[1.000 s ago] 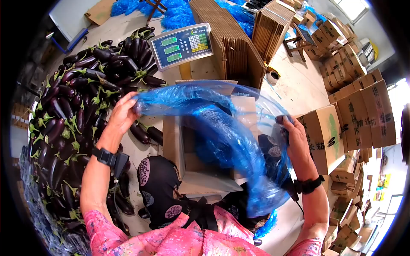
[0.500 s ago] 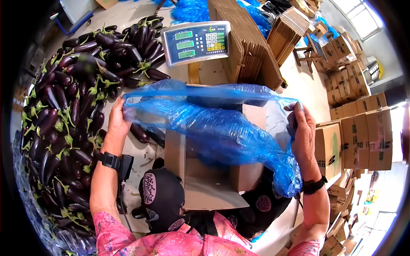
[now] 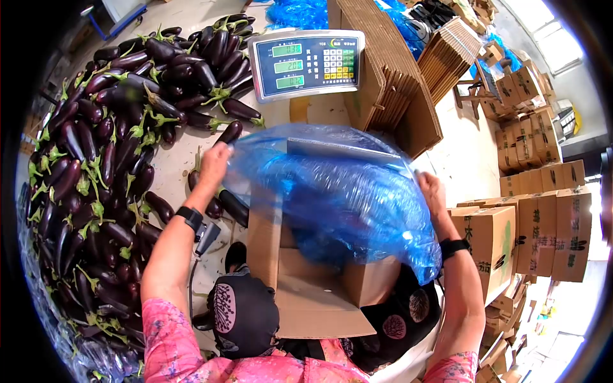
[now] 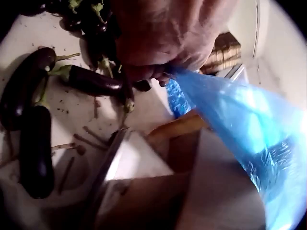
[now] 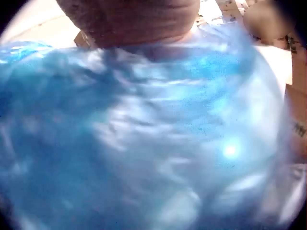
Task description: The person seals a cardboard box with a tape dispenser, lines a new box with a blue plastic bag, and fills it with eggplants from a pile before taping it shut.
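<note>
Above a pale floor, left hand and right hand grip blue plastic with curled fingers.

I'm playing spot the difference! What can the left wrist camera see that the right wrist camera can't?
Only the left wrist view: the left hand gripping the bag, shiny purple eggplants on the floor, and a look down into the open box.

Only the right wrist view: part of the right hand and, at the right edge, boxes with dark print.

Both: the blue bag and some cardboard. In the right view the bag covers most of the picture, so things behind it are hard to tell.
</note>
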{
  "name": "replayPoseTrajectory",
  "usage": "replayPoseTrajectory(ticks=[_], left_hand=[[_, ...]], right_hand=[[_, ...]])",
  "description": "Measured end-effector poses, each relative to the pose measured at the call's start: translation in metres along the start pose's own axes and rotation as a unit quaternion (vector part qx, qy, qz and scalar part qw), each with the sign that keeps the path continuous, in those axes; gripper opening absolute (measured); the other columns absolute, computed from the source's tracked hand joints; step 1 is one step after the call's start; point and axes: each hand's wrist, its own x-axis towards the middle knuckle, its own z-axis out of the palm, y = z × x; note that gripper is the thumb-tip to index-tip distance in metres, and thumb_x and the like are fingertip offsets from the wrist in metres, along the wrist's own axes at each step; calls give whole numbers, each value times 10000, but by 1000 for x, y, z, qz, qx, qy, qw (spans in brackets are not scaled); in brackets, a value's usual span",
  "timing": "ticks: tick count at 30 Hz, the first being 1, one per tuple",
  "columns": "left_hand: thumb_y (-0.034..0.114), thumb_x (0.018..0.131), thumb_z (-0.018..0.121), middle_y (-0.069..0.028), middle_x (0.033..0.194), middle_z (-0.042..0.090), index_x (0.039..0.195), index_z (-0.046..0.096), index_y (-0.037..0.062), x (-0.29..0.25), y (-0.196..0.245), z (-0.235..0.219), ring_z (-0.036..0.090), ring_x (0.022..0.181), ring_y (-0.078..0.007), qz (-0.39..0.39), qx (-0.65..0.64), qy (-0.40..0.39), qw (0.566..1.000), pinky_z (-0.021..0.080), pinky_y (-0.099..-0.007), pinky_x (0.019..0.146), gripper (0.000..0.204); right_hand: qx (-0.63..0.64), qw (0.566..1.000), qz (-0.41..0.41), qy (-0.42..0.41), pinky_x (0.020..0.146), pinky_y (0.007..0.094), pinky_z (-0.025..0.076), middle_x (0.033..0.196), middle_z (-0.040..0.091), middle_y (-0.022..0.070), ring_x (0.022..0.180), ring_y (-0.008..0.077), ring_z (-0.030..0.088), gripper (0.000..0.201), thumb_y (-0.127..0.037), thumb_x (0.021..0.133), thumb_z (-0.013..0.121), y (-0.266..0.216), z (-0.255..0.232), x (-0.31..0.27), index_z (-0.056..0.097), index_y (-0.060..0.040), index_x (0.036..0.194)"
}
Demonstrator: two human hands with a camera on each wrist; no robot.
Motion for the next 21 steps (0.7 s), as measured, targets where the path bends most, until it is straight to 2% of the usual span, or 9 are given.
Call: replayPoseTrajectory(ticks=[1, 3, 6, 8, 11, 13, 16, 17, 21], left_hand=[[223, 926, 610, -111, 621, 491, 786, 553, -4, -18, 17, 2, 463, 613, -138, -49, -2, -43, 998, 420, -346, 594, 272], [217, 922, 610, -86, 622, 504, 786, 546, -19, -48, -10, 10, 465, 603, -140, 12, 56, -75, 996, 409, -338, 565, 280], [206, 920, 619, -49, 672, 567, 814, 606, 4, -104, -50, 10, 506, 592, -132, -151, -98, -144, 973, 423, -311, 531, 228], [196, 922, 622, -27, 727, 602, 878, 648, 28, -135, -35, -10, 541, 610, -118, -232, -109, -144, 956, 439, -287, 525, 176], [197, 929, 624, -15, 817, 635, 1054, 670, 51, -160, -47, -45, 593, 659, -97, -266, -121, -110, 950, 464, -242, 533, 198], [207, 938, 620, -13, 845, 638, 1082, 663, 44, -160, -43, -71, 586, 677, -91, -215, -79, -62, 971, 466, -234, 565, 222], [224, 951, 613, -2, 890, 629, 1126, 647, 32, -145, 37, -98, 564, 726, -73, -205, -120, -58, 970, 459, -214, 631, 262], [224, 955, 609, -2, 893, 633, 1135, 643, 28, -142, 66, -103, 560, 721, -70, -176, -128, -75, 973, 461, -216, 639, 268], [230, 959, 607, 2, 894, 635, 1143, 637, 28, -136, 175, -115, 550, 715, -63, -70, -133, -165, 975, 466, -224, 674, 275]], right_hand=[[-56, 996, -24, -61, 665, 439, 498, 791, 633, 289, 748, 375, 691, 315, -314, 944, 603, 16, 2, -8, 719, -25, 896], [-46, 988, -69, -132, 701, 434, 521, 789, 650, 278, 760, 378, 697, 282, -296, 924, 623, 46, -1, -30, 728, -34, 922], [-66, 990, 38, -119, 746, 416, 544, 830, 696, 240, 811, 379, 704, 291, -303, 891, 652, 48, -36, -60, 736, -37, 972], [-32, 998, 0, -51, 737, 367, 542, 885, 718, 218, 820, 290, 719, 236, -219, 907, 672, 65, -63, -73, 719, -29, 1039], [69, 995, -37, 60, 683, 267, 495, 865, 689, 75, 736, 120, 604, 227, -156, 962, 638, -32, -112, -111, 672, 11, 1112], [159, 986, -56, -16, 787, 315, 507, 1036, 670, 122, 902, 189, 636, 366, -209, 869, 720, -93, -130, -145, 644, 8, 1153], [19, 927, -304, -217, 906, 393, 489, 1191, 616, 140, 1110, 343, 584, 574, -321, 707, 857, -142, -125, -181, 638, -50, 1164], [-46, 903, -355, -239, 879, 397, 481, 1117, 613, 102, 1041, 325, 580, 427, -249, 728, 830, -142, -111, -187, 643, -73, 1069], [-266, 862, -394, -176, 829, 413, 484, 942, 578, 58, 933, 283, 553, 299, -122, 708, 780, -88, -64, -179, 586, -104, 934]])
